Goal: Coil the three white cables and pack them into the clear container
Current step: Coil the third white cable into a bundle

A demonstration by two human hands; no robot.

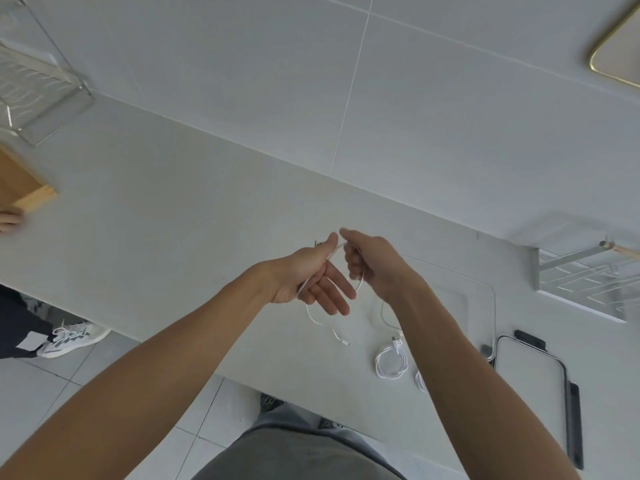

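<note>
**Cable being held between both hands above the table**

Cable, thin and white, is running between the two hands at the centre of the frame. The left hand is pinching it between thumb and forefinger, with the other fingers reaching out nearly straight toward the lower right. The right hand is curling its fingers around the strand just beside the left thumb. One end is hanging below the left hand and its small plug is lying on the table; the other part is dropping below the right wrist.

Lower right of the hands, a second cable is lying coiled on the table, and a third cable is showing only partly beside the right forearm. The clear container is sitting behind the right forearm, right of centre. Its lid, with dark clips, is lying at the lower right.

At the left edge, another person's hand is resting near a wooden box.
</note>
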